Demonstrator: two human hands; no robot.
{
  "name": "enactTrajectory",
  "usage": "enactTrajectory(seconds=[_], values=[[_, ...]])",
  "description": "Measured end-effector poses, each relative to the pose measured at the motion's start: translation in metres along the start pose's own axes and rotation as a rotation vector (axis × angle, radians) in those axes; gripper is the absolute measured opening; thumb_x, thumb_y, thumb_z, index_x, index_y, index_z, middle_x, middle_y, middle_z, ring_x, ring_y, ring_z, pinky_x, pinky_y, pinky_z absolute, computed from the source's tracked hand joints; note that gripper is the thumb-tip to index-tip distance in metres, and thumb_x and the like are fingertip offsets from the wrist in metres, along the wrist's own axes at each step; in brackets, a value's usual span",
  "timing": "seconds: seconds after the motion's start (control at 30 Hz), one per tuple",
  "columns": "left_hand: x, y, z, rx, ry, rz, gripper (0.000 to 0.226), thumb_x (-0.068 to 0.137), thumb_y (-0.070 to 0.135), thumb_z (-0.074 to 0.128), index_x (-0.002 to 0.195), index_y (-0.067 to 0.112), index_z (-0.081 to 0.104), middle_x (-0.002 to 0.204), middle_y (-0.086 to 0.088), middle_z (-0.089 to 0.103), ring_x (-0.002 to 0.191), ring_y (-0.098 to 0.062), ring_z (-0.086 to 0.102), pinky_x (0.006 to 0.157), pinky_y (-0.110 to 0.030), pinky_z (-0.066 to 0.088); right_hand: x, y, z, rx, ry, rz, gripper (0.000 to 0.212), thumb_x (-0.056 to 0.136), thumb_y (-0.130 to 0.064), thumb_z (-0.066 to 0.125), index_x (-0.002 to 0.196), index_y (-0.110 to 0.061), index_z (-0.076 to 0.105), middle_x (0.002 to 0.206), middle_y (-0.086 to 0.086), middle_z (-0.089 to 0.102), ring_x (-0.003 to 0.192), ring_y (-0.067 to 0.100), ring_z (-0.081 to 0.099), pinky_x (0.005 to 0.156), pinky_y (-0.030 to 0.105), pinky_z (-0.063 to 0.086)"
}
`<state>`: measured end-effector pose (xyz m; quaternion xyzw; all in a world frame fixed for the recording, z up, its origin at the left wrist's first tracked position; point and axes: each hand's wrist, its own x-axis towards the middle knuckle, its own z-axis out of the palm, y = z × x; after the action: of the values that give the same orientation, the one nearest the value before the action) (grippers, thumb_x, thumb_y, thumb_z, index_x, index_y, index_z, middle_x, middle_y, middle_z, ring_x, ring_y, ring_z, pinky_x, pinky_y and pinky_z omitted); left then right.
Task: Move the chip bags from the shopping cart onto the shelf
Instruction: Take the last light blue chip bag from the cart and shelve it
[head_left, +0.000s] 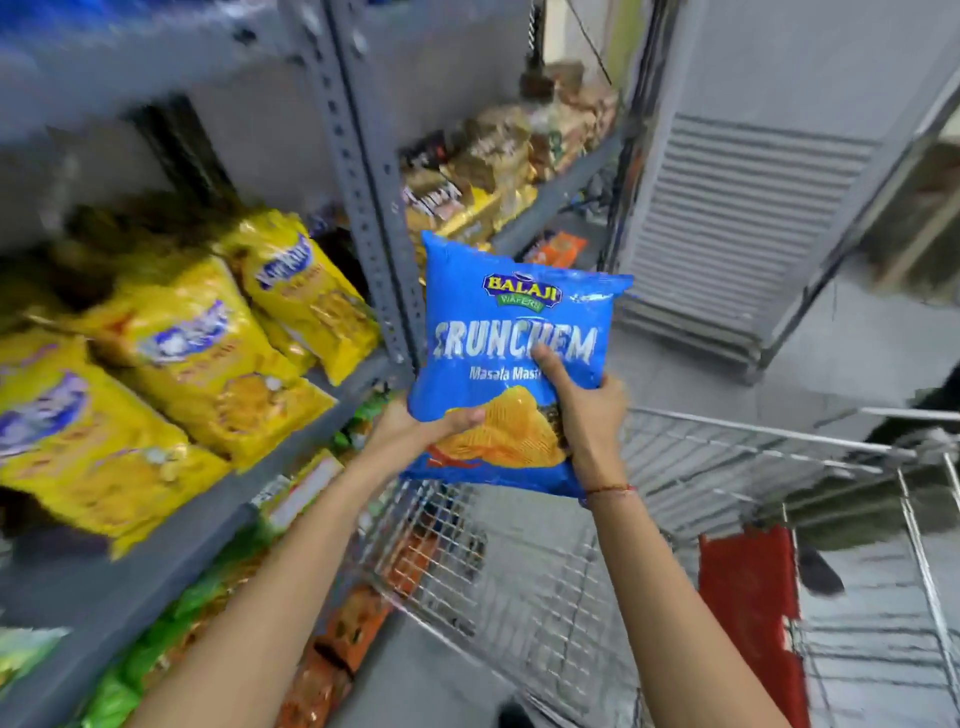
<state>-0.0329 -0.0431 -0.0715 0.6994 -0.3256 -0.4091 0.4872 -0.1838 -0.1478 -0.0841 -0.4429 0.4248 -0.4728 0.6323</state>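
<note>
Forearms: both reach up from the bottom edge of the view and meet at one blue chip bag (511, 332)
Left hand (415, 434): under the bag's lower left corner, thumb across the front, its grip closed on the blue chip bag
Right hand (584, 415): on the bag's lower right side, index finger pressed flat on the front print, its grip also clamped on the bag
Bag position: in the air, above the front rim of the shopping cart (524, 566) and just beside the grey shelf post (371, 208); clear of both
Long axis: roughly upright, label facing the camera, top edge tilted slightly away and to the left
Direction to go: the shelf (218, 499) lies to the left of the grip, so the move looks like a sideways carry to the left past the post
Nearer hand: the left one is on the shelf side and would probably lead
Shelf contents: yellow snack bags (208, 358) lie leaning in a row on that level, blurred; I cannot tell where a free gap sits
Cart: wire basket below; whether more chip bags remain inside is not visible
Judgement: bag lifted out, not yet placed
</note>
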Motion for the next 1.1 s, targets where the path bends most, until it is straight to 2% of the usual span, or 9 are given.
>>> enactTrajectory(seconds=[0.1, 0.17, 0.27, 0.43, 0.7, 0.83, 0.93, 1.03, 1.1], values=[[-0.032, 0.048, -0.046, 0.012, 0.113, 0.131, 0.06, 0.041, 0.061, 0.082, 0.089, 0.03, 0.065, 0.086, 0.019, 0.074, 0.084, 0.0, 0.068, 0.077, -0.023, 0.055, -0.021, -0.057, 0.049, 0.05, -0.087, -0.154, 0.018, 0.067, -0.027, 0.085, 0.079, -0.016, 0.076, 0.076, -0.006, 0.077, 0.076, 0.012, 0.072, 0.073, 0.033, 0.059], [-0.06, 0.084, -0.074, 0.002, 0.168, 0.227, 0.025, 0.064, 0.034, 0.079, 0.081, 0.032, 0.061, 0.064, 0.032, 0.068, 0.067, 0.014, 0.063, 0.063, -0.008, 0.05, -0.04, -0.095, 0.083, 0.071, -0.153, -0.248, 0.011, 0.07, -0.025, 0.083, 0.077, -0.02, 0.076, 0.073, -0.009, 0.076, 0.075, 0.01, 0.071, 0.07, 0.029, 0.059], [-0.103, 0.126, -0.112, -0.012, 0.279, 0.355, 0.023, 0.074, 0.01, 0.074, 0.081, 0.027, 0.059, 0.057, 0.032, 0.066, 0.06, 0.013, 0.062, 0.055, -0.003, 0.046, -0.07, -0.14, 0.129, 0.141, -0.3, -0.343, 0.008, 0.071, -0.024, 0.082, 0.076, -0.02, 0.076, 0.076, -0.008, 0.077, 0.078, 0.014, 0.071, 0.073, 0.031, 0.059], [-0.178, 0.17, -0.174, 0.043, 0.521, 0.519, 0.066, 0.042, 0.051, 0.086, 0.099, 0.022, 0.068, 0.099, 0.009, 0.074, 0.092, -0.008, 0.067, 0.083, -0.03, 0.055, -0.128, -0.201, 0.194, 0.251, -0.475, -0.433, 0.006, 0.073, -0.021, 0.08, 0.075, -0.019, 0.074, 0.07, -0.012, 0.076, 0.073, 0.007, 0.07, 0.065, 0.022, 0.055], [-0.289, 0.194, -0.255, 0.081, 0.875, 0.649, 0.059, 0.04, 0.059, 0.081, 0.092, 0.035, 0.068, 0.099, 0.012, 0.074, 0.096, -0.01, 0.068, 0.089, -0.039, 0.054, -0.219, -0.249, 0.294, 0.288, -0.755, -0.524, 0.038, 0.053, -0.049, 0.087, 0.079, -0.023, 0.077, 0.085, -0.004, 0.078, 0.089, 0.018, 0.073, 0.086, 0.044, 0.058], [-0.33, 0.194, -0.287, 0.076, 1.0, 0.647, 0.055, 0.041, 0.055, 0.085, 0.088, 0.033, 0.067, 0.091, 0.012, 0.074, 0.09, -0.012, 0.069, 0.08, -0.038, 0.058, -0.262, -0.257, 0.34, 0.259, -0.854, -0.555, 0.074, 0.045, -0.071, 0.08, 0.089, -0.012, 0.072, 0.092, 0.008, 0.075, 0.092, 0.026, 0.071, 0.088, 0.051, 0.054], [-0.346, 0.188, -0.316, 0.025, 1.093, 0.604, 0.07, 0.035, 0.059, 0.084, 0.095, 0.031, 0.061, 0.104, 0.005, 0.07, 0.096, -0.017, 0.068, 0.082, -0.04, 0.057, -0.288, -0.258, 0.365, 0.232, -0.944, -0.504, 0.048, 0.062, -0.053, 0.081, 0.084, -0.014, 0.063, 0.091, -0.002, 0.068, 0.093, 0.02, 0.065, 0.084, 0.039, 0.051], [-0.355, 0.181, -0.34, 0.005, 1.152, 0.583, 0.057, 0.046, 0.047, 0.088, 0.092, 0.03, 0.057, 0.101, 0.006, 0.067, 0.094, -0.011, 0.065, 0.078, -0.027, 0.054, -0.302, -0.251, 0.389, 0.203, -1.008, -0.479, 0.044, 0.072, -0.045, 0.078, 0.088, -0.016, 0.049, 0.101, -0.009, 0.055, 0.102, 0.015, 0.054, 0.086, 0.029, 0.04], [-0.357, 0.176, -0.355, 0.004, 1.165, 0.563, 0.052, 0.056, 0.037, 0.085, 0.099, 0.026, 0.059, 0.105, 0.003, 0.068, 0.094, -0.01, 0.065, 0.079, -0.028, 0.054, -0.308, -0.244, 0.404, 0.211, -1.033, -0.482, 0.045, 0.066, -0.053, 0.08, 0.084, -0.018, 0.058, 0.096, -0.008, 0.063, 0.103, 0.019, 0.06, 0.09, 0.033, 0.046]])
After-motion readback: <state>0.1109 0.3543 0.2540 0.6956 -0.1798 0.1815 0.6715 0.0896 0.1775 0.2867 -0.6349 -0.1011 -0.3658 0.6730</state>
